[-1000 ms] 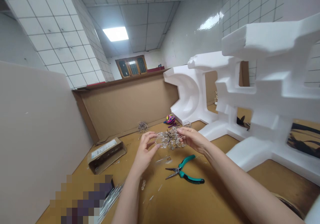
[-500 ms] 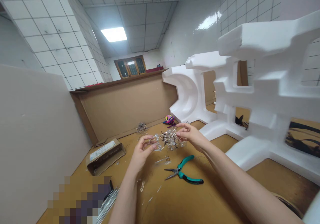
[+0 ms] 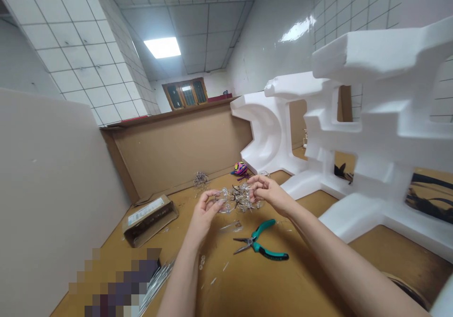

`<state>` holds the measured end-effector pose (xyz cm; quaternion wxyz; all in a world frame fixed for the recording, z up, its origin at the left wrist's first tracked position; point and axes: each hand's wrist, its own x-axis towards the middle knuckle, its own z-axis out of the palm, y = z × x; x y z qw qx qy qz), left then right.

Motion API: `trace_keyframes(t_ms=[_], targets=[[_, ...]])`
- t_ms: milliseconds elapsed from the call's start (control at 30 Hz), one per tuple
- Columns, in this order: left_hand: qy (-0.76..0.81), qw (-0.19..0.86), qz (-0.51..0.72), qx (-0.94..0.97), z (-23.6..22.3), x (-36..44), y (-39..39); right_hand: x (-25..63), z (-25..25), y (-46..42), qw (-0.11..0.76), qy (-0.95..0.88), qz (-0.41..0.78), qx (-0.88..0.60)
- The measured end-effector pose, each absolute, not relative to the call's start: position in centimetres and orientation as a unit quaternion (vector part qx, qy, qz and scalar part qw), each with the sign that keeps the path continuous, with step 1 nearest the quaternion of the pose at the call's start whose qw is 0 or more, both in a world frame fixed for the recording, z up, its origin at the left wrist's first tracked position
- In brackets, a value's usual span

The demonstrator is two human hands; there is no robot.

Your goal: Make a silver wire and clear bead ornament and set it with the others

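Between my two hands is a tangled cluster of clear and silvery pieces with dark, thin tips (image 3: 241, 197), held above the brown work surface; its exact kind I cannot make out. My left hand (image 3: 208, 206) pinches clear, looped pieces at the cluster's left side. On the right side, the fingers of my right hand (image 3: 266, 192) are curled against the cluster and grip it. Long-nose pliers (image 3: 260, 244) with teal and black handles lie spread apart just below the hands. A small clear piece (image 3: 235, 225) rests between the pliers and the cluster.
A small cardboard box (image 3: 150, 219) lies at the left. Behind the hands are another wiry tangle (image 3: 201, 179) and a colourful patterned object (image 3: 239, 168). White foam packaging (image 3: 371, 142) stands along the right. Thin silvery rods (image 3: 155, 281) lie at lower left, with scraps nearby.
The clear pieces in my left hand have come closer to the cluster and now meet it. My right hand's fingers have curled in a little more. The pliers lie still.
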<state>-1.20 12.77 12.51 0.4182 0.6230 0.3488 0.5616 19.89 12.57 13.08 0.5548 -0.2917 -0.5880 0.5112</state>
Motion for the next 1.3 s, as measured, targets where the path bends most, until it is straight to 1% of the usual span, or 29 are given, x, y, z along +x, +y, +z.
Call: trace_keyframes(t_ms=[133,233,433,567,700,867,967,1033,1200,1300], targets=[[0.343,0.421,0.555,0.63,12.2,-0.5,12.7,19.3,13.7,11.8,0.553,-0.587,0.507,-0.304],[0.341,0.428,0.551,0.63,12.0,-0.2,12.8,19.0,14.1,11.4,0.542,-0.577,0.534,-0.296],[0.328,0.406,0.576,0.629,12.2,0.2,12.7,19.2,13.9,11.6,0.524,-0.545,0.579,-0.305],[0.334,0.409,0.564,0.635,12.3,0.3,12.5,19.6,13.4,12.1,0.507,-0.521,0.638,-0.253],[0.33,0.426,0.545,0.642,12.3,0.2,12.4,20.0,12.9,12.4,0.505,-0.497,0.686,-0.166],[0.311,0.392,0.54,0.677,12.3,0.3,12.2,20.1,13.0,12.0,0.482,-0.498,0.712,-0.114],[0.318,0.387,0.521,0.691,12.1,0.5,12.0,20.1,13.4,11.7,0.478,-0.506,0.708,-0.119],[0.334,0.373,0.511,0.699,11.9,0.7,11.9,20.2,13.7,11.6,0.481,-0.515,0.693,-0.154],[0.35,0.305,0.536,0.705,11.6,1.2,12.0,20.2,14.7,11.0,0.495,-0.573,0.593,-0.274],[0.345,0.316,0.541,0.699,11.6,1.2,12.3,20.3,15.3,10.5,0.464,-0.6,0.588,-0.281]])
